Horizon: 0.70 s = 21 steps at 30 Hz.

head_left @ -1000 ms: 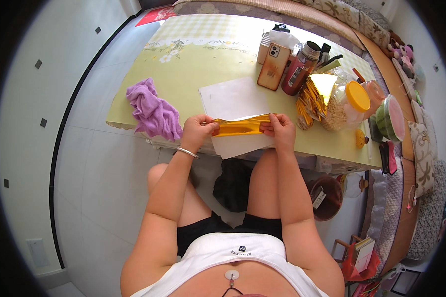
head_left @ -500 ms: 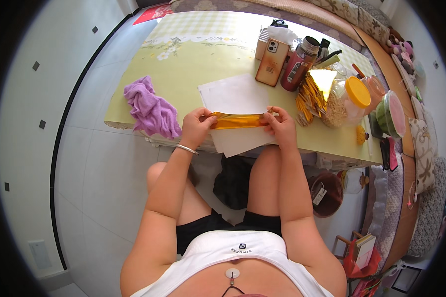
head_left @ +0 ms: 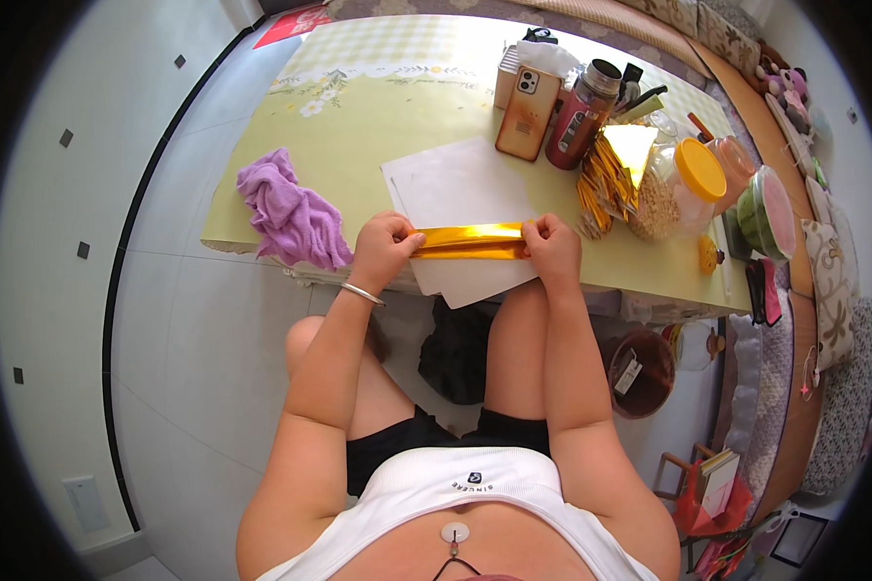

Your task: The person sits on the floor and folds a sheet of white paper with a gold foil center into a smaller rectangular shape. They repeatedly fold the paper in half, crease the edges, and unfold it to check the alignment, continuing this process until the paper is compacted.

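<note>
Between my hands a strip of shiny gold foil paper (head_left: 470, 240) is stretched level, with a crease running along its length. My left hand (head_left: 386, 244) pinches its left end, thumb on top. Its right end is gripped in my right hand (head_left: 552, 248), the fingers curled in. Under the strip lie white paper sheets (head_left: 460, 184), which reach over the table's near edge. A pile of folded gold foil pieces (head_left: 607, 184) stands to the right of my right hand.
A crumpled purple cloth (head_left: 291, 208) lies on the table (head_left: 368, 126) at left. Behind the sheets stand a phone (head_left: 529, 114) and a dark red bottle (head_left: 583, 116). Farther right are a yellow-lidded jar (head_left: 698, 169) and a cut watermelon (head_left: 765, 213). A bin (head_left: 641, 376) sits below.
The foil strip is pulled flatter and now reflects brightly. My right hand has turned and its fingers have curled in more around the end.
</note>
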Available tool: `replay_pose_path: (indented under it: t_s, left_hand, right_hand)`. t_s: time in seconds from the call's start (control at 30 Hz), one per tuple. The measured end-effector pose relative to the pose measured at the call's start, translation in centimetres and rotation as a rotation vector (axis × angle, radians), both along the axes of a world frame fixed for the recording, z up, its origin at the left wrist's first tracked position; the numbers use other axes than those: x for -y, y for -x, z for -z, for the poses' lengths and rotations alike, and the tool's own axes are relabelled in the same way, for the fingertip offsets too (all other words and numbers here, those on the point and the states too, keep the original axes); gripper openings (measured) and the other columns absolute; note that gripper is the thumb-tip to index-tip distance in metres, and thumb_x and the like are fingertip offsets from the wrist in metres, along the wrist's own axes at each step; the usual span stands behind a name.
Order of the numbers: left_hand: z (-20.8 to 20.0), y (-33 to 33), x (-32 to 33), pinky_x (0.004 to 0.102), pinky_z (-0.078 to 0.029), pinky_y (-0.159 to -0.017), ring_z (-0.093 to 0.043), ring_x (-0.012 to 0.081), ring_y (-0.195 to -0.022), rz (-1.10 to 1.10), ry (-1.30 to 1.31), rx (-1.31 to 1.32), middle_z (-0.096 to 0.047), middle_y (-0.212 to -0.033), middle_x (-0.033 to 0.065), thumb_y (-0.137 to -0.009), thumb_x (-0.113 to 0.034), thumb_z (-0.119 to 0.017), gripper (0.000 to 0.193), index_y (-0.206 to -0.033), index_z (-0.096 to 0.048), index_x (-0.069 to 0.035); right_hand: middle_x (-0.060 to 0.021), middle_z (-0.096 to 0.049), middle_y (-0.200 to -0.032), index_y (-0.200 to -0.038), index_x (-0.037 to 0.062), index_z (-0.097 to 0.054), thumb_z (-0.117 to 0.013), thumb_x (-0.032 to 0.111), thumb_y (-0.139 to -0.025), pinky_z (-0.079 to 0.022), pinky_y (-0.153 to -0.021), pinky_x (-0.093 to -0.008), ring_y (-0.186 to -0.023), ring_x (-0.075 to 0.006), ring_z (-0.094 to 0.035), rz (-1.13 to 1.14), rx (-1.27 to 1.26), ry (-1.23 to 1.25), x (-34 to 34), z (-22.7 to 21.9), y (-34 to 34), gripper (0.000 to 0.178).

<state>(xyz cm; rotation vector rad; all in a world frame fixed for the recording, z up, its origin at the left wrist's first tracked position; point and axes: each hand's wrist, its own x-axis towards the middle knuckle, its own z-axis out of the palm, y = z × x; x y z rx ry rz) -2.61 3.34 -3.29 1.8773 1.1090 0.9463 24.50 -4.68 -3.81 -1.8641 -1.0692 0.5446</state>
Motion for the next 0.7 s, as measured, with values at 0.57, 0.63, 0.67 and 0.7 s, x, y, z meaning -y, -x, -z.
replay_pose_path:
  t_s: [0.57, 0.63, 0.67, 0.7]
  left_hand:
    - [-0.6, -0.5, 0.8, 0.0299, -0.048, -0.062, -0.057, 0.0186, -0.069, 0.071, -0.111, -0.161, -0.059, -0.089, 0.0090, -0.077, -0.003, -0.074, 0.018, -0.071, -0.060, 0.005]
    - [-0.6, -0.6, 0.7, 0.0337, -0.049, -0.067, -0.059, 0.0238, -0.075, 0.041, -0.119, -0.188, -0.060, -0.089, 0.0114, -0.076, -0.005, -0.076, 0.018, -0.070, -0.062, 0.005]
    - [-0.6, -0.7, 0.6, 0.0357, -0.050, -0.069, -0.060, 0.0264, -0.078, 0.025, -0.123, -0.202, -0.061, -0.089, 0.0125, -0.075, -0.006, -0.076, 0.019, -0.070, -0.062, 0.005]
    - [-0.6, -0.9, 0.7, 0.0354, -0.050, -0.069, -0.060, 0.0260, -0.077, 0.010, -0.119, -0.189, -0.061, -0.088, 0.0125, -0.075, -0.006, -0.076, 0.019, -0.070, -0.063, 0.005]
  right_hand:
    - [-0.0086, -0.066, -0.065, -0.079, 0.0021, -0.064, -0.068, 0.019, -0.089, -0.049, -0.056, -0.0326, -0.058, -0.0182, -0.064, -0.071, -0.007, -0.017, 2.5, -2.4, 0.6, 0.020]
    - [-0.0086, -0.066, -0.066, -0.081, 0.0000, -0.062, -0.066, 0.017, -0.093, -0.049, -0.056, -0.0300, -0.057, -0.0158, -0.064, -0.071, -0.238, -0.053, 2.7, -2.6, 1.1, 0.021]
    - [-0.0087, -0.066, -0.066, -0.082, -0.0009, -0.061, -0.065, 0.016, -0.095, -0.049, -0.056, -0.0287, -0.056, -0.0148, -0.064, -0.051, -0.385, -0.075, 2.6, -2.7, 1.8, 0.022]
    - [-0.0087, -0.066, -0.067, -0.083, -0.0017, -0.060, -0.064, 0.015, -0.097, -0.050, -0.055, -0.0275, -0.056, -0.0137, -0.064, -0.031, -0.532, -0.095, 2.7, -2.8, 2.1, 0.022]
